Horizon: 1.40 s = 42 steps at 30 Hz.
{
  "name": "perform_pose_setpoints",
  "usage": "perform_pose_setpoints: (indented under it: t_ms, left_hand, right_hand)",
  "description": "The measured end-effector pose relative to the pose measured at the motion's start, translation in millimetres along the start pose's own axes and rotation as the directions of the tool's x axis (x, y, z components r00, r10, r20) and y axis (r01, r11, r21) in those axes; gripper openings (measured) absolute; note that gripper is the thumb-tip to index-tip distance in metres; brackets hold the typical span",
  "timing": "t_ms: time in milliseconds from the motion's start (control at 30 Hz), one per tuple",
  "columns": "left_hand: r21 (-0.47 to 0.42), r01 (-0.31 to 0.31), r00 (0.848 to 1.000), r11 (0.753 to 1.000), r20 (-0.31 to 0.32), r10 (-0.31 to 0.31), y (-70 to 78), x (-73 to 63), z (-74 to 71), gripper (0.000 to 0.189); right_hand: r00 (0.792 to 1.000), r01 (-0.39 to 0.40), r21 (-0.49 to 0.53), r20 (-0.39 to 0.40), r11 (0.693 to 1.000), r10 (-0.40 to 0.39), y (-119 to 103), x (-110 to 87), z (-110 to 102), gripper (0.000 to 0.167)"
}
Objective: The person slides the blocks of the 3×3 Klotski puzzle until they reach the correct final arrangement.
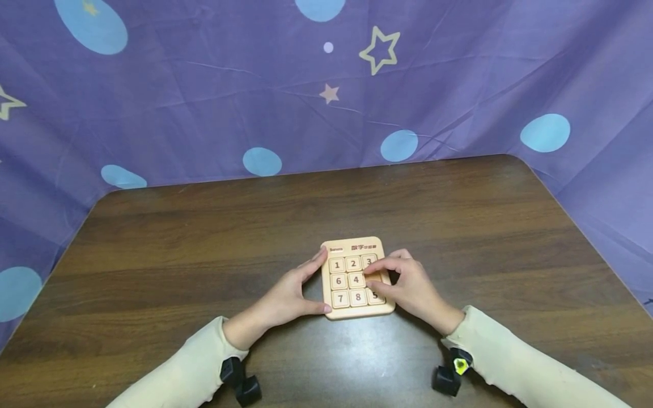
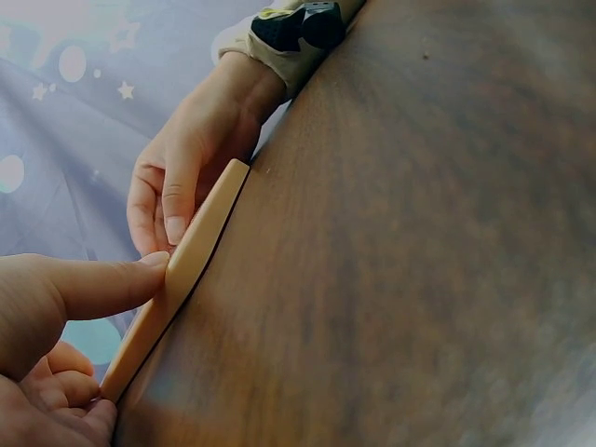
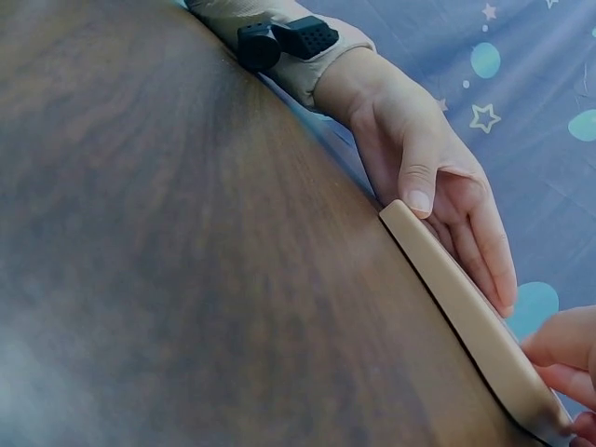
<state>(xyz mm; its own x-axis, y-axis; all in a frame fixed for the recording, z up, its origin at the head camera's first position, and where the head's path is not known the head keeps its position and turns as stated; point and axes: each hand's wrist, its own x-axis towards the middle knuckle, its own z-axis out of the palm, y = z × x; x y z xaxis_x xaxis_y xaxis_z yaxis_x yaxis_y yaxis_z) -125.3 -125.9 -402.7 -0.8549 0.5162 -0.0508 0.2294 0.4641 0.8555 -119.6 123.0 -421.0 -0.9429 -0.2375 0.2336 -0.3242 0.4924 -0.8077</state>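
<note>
At lower centre, we judge the board (image 1: 357, 312) light, stiff, best edge-held; left hand (image 1: 288, 297) spread wide, right hand (image 1: 412, 285) narrow, pinch unclear.

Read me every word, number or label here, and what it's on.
"数字": light wood-coloured rectangular board
"1": top-left square cream tile
"2": top-middle tile
"3": top-right tile, partly covered
"6": middle-left tile
"4": centre tile
"7": bottom-left tile
"8": bottom-middle tile
"5": bottom-right tile, partly covered
Too small: board's upper-left label, characters after "数字"
</note>
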Motion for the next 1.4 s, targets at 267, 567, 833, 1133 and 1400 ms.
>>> perform_pose_setpoints:
  t_ms: [267,567,833,1133,1400]
  left_hand:
    - [0.006,0.013,1.0,1.0,-0.007,-0.013,-1.5,-2.2,-0.9,0.098]
    - [-0.003,0.002,1.0,1.0,-0.011,-0.002,-1.8,-2.5,0.6,0.097]
    - [-0.009,-0.004,1.0,1.0,-0.009,0.004,-1.4,-2.1,0.8,0.098]
    - [-0.002,-0.003,1.0,1.0,-0.01,0.003,-0.9,-1.5,0.8,0.097]
    - [0.014,-0.009,1.0,1.0,-0.011,0.009,-1.0,-0.3,0.3,0.097]
  right_hand:
    - [0.997,0.031,0.019,0.075,0.999,-0.032,1,0.9,-4,0.022]
    - [0.954,0.106,0.054,0.276,0.993,-0.117,11,0.7,-22,0.042]
    - [0.928,0.134,0.036,0.345,0.99,-0.138,13,2.7,-28,0.047]
    - [0.922,0.122,0.065,0.362,0.99,-0.137,14,5.5,-32,0.038]
    - [0.937,0.163,0.057,0.305,0.985,-0.172,18,4.9,-30,0.027]
